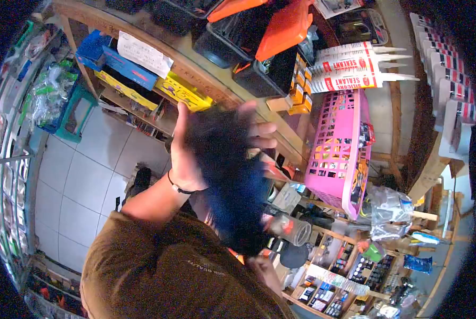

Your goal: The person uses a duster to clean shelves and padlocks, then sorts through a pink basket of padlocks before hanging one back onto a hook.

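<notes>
My left hand (pixel 187 159), with a dark band at its wrist, is raised in the middle of the view, palm toward me. Its thumb and fingertips curve round a blurred black and dark-blue soft bundle (pixel 230 175), perhaps cloth. This bundle covers most of the palm and hangs toward my chest. Below its lower end, part of my right hand (pixel 264 271) shows, blurred beside my brown shirt. The fingers of that hand are not clear, so whether it touches the bundle cannot be made out.
Wooden shelving (pixel 216 87) with black bins and orange lids lies just beyond the left hand. White silicone sealant tubes (pixel 347 73) and a pink basket (pixel 331 154) stand to the right. Divided trays (pixel 328 266) of small goods sit lower right. Tiled floor (pixel 70 175) shows at left.
</notes>
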`<state>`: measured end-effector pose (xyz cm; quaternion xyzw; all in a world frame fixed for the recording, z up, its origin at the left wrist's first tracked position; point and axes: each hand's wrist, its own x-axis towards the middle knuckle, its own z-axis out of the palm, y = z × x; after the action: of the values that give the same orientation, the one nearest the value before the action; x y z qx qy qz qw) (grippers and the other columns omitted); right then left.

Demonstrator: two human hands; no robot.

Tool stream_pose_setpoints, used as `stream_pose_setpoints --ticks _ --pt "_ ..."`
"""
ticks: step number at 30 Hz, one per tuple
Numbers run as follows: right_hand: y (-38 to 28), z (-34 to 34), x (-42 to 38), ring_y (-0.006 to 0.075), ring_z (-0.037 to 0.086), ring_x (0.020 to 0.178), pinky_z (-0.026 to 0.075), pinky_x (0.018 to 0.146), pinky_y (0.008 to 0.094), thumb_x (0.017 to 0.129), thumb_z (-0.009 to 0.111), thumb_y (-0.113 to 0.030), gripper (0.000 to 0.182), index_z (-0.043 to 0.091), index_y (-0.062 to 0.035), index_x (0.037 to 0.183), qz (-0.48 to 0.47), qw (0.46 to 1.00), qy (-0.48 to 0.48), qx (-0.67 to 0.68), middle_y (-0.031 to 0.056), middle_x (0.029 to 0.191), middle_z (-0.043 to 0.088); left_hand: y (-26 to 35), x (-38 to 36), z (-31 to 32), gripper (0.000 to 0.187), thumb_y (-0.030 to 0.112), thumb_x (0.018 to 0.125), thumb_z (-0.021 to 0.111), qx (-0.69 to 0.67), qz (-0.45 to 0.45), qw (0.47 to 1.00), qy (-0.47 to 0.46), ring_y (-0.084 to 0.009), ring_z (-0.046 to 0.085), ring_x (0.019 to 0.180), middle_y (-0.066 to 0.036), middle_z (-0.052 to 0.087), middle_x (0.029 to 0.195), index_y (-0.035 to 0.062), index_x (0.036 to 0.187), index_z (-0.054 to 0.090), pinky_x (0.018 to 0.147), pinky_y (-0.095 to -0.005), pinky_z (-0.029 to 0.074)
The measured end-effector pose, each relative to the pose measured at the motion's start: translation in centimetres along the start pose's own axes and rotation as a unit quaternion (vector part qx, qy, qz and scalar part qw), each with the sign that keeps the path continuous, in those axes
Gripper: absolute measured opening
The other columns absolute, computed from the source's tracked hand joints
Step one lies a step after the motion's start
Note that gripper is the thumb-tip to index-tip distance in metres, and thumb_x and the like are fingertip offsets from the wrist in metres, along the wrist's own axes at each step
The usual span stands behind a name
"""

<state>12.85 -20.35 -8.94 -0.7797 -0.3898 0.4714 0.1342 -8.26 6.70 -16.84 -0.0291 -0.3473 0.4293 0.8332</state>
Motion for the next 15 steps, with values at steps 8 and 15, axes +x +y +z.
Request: stream_pose_setpoints --ticks 8,15 --pt "-0.9 -0.1 0.4 0.0098 0.047 0.058 0.038 0.055 0.0274 0.084 0.055 -0.018 0.023 0.054 -0.0056 0.065 0.003 1.0 -0.024 -0.003 -0.001 0.061 0.052 -1.4 0.7 3.4 0.078 0.066 0.078 0.032 0.086 0.075 0.988 0.109 -0.0315 0.045 0.112 -0.021 0.04 0.126 0.0064 0.128 0.035 0.097 -0.0457 0.033" --pt "-2.0 0.1 0.7 0.0099 0.046 0.055 0.037 0.05 0.0267 0.084 0.055 -0.016 0.022 0.055 -0.0025 0.068 -0.058 0.994 0.042 -0.08 0.0005 0.056 0.048 -2.3 -0.2 4.2 0.078 0.066 0.079 0.032 0.052 0.123 0.98 0.147 -0.0301 0.042 0.114 -0.018 0.041 0.126 0.0071 0.13 0.031 0.096 -0.0472 0.032"
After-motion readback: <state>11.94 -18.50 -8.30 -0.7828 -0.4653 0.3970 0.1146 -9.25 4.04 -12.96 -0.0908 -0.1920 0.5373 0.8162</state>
